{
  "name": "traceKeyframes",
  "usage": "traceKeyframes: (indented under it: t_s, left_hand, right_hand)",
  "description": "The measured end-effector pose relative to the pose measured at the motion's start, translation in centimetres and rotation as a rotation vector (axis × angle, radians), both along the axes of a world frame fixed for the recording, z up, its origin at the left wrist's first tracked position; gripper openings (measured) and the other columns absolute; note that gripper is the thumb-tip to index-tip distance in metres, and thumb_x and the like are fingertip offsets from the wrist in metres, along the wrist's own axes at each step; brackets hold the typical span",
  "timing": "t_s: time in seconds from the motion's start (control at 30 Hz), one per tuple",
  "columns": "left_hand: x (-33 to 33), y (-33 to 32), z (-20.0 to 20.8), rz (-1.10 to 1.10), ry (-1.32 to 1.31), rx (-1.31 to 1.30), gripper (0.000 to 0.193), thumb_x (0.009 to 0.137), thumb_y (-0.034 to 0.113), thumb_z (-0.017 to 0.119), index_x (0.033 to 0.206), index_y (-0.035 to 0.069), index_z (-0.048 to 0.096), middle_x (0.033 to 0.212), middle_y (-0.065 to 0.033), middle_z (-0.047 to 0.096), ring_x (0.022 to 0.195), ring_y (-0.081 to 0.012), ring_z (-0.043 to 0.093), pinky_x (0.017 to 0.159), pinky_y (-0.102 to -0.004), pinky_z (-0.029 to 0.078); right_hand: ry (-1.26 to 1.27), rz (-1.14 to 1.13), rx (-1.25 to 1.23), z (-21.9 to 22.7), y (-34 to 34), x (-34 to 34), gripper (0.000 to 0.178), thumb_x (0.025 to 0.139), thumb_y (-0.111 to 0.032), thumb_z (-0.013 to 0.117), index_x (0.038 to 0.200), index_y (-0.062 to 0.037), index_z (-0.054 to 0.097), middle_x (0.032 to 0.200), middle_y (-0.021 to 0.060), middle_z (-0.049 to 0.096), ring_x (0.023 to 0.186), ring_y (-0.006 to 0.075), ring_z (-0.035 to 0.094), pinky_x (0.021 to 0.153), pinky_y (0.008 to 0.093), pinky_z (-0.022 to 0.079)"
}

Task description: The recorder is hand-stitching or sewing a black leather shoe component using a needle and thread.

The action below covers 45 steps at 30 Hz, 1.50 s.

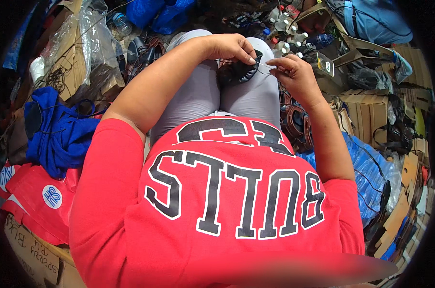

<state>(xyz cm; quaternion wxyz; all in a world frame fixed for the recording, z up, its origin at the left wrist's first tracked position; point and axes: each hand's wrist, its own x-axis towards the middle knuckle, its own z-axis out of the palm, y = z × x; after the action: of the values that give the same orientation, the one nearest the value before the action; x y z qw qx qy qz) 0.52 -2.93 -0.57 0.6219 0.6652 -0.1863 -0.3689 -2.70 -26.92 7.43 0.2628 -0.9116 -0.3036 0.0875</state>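
A black leather-like piece with a puckered edge (244, 73) rests across my lap between my knees; it resembles a shoe upper. Above it, my left hand (235, 48) is closed, thumb and forefinger pinched at one end of a thin pale thread (264, 65). My right hand (294, 76), just to the right, pinches the thread's other end with curled fingers. A second fine strand dips below, between the hands and the black piece. Whether a needle is on the thread is too small to tell. The palm side of my left hand is hidden.
Small white-capped bottles (294, 36) crowd the floor beyond my right knee, near a wooden frame (354, 45) and a tin (325, 64). Stacked cardboard (366, 113) and blue plastic (366, 168) lie right. Blue cloth (59, 132) and a red bag (40, 206) lie left.
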Motion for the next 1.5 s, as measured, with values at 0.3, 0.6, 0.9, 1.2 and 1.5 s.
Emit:
traceKeyframes:
  t_s: [0.3,0.6,0.9,1.2,1.5]
  left_hand:
    - [-0.2,0.4,-0.6,0.0,0.059,-0.091,0.031,0.085,0.019,0.072,0.109,0.0,0.071,0.084,0.0014,0.068,0.07,-0.0068,0.056,0.066,-0.023,0.044]
    - [-0.1,0.5,-1.0,-0.022,0.127,-0.132,0.032,0.085,0.016,0.071,0.113,0.0,0.069,0.086,0.001,0.068,0.072,-0.0062,0.055,0.068,-0.023,0.044]
    - [-0.2,0.5,-1.8,0.009,0.15,-0.146,0.034,0.083,0.018,0.074,0.113,0.002,0.07,0.091,0.0015,0.068,0.074,-0.006,0.053,0.069,-0.0215,0.043]
    - [-0.6,0.4,-0.4,-0.036,0.095,-0.076,0.036,0.085,0.016,0.069,0.118,0.0,0.067,0.087,0.0015,0.068,0.075,-0.0052,0.055,0.072,-0.0212,0.044]
    - [1.3,0.1,0.4,-0.187,-0.015,0.06,0.033,0.081,0.006,0.067,0.114,0.001,0.067,0.082,0.0025,0.066,0.068,-0.0059,0.057,0.064,-0.0236,0.047]
  right_hand:
    - [-0.003,0.055,-0.027,-0.2,0.2,0.3,0.015,0.081,-0.007,0.072,0.094,-0.0122,0.075,0.086,0.0089,0.063,0.077,0.025,0.066,0.069,0.0334,0.053]
    - [0.049,0.06,0.078,-1.9,-0.1,0.5,0.014,0.081,-0.006,0.072,0.094,-0.0107,0.075,0.085,0.0076,0.065,0.077,0.0219,0.066,0.07,0.0312,0.053]
    - [-0.09,0.018,0.27,-4.5,0.2,-1.5,0.018,0.079,-0.003,0.072,0.095,-0.0121,0.075,0.084,0.0067,0.066,0.075,0.0211,0.064,0.069,0.0321,0.051]
    - [-0.39,0.208,-0.308,0.5,2.4,-2.6,0.024,0.078,-0.001,0.061,0.093,-0.0131,0.075,0.083,0.0103,0.063,0.085,0.03,0.063,0.073,0.0412,0.047]
    - [-0.085,0.353,-0.387,0.2,4.3,1.9,0.018,0.078,-0.002,0.064,0.09,-0.0116,0.073,0.087,0.0135,0.063,0.086,0.0326,0.063,0.074,0.0412,0.051]
